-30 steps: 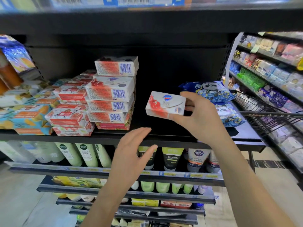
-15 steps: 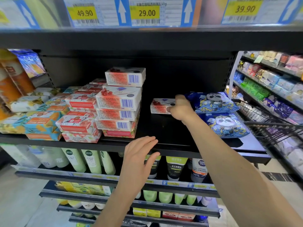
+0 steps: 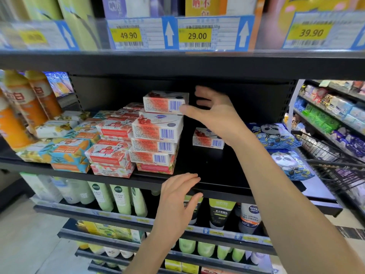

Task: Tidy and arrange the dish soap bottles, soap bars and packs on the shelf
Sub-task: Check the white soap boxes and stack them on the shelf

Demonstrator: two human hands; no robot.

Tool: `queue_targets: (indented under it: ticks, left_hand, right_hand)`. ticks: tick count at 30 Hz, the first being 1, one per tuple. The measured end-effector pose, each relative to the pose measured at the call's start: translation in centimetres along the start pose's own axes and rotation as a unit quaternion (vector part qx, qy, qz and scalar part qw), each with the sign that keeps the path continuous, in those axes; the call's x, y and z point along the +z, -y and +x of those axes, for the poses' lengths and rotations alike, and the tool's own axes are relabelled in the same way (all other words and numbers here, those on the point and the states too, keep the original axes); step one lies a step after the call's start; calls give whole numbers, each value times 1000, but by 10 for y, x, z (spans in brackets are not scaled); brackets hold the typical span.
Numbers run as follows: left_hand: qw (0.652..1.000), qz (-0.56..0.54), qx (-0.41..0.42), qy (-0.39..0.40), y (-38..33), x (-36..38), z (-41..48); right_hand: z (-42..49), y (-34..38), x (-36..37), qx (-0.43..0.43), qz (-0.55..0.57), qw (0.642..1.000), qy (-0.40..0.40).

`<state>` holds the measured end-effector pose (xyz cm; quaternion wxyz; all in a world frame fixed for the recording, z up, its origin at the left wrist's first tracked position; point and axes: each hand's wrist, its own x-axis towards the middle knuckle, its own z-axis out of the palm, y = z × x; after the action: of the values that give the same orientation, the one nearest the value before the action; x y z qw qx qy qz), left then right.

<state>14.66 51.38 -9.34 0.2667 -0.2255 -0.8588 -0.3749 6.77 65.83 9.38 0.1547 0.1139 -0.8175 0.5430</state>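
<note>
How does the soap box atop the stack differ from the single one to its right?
The top soap box sits highest on the stack; the single soap box lies alone on the shelf board. The top box shows whole; the single box is partly hidden behind the right hand. The thumb is at the top box's end, not at the single box. Both are white-and-red, barcodes facing out.

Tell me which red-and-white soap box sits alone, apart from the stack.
The lone soap box lying right of the stack, below the right hand; the rest are piled together.
</note>
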Motion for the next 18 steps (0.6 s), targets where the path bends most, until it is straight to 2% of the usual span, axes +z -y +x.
queue_targets:
  ticks: [5, 7, 10, 12, 14, 18]
  left_hand:
    - [989, -104, -102, 30, -24, -33, 5]
    - [984, -139, -113, 3, -34, -55, 10]
    - [976, -165, -113, -84, -40, -91, 22]
    - [972, -151, -107, -141, -39, -115, 35]
    - [971, -127, -114, -166, -34, -133, 50]
    - [979, -60, -152, -123, -20, -150, 77]
  right_hand:
    - [17, 7, 17, 14, -64, 998, 19]
    - [20, 6, 20, 10, -48, 999, -3]
    - [19, 4, 22, 9, -2, 999, -35]
    - [15, 4, 19, 8, 25, 998, -59]
    - [9, 2, 13, 8, 43, 996, -80]
    - [-5, -3, 2, 3, 73, 991, -112]
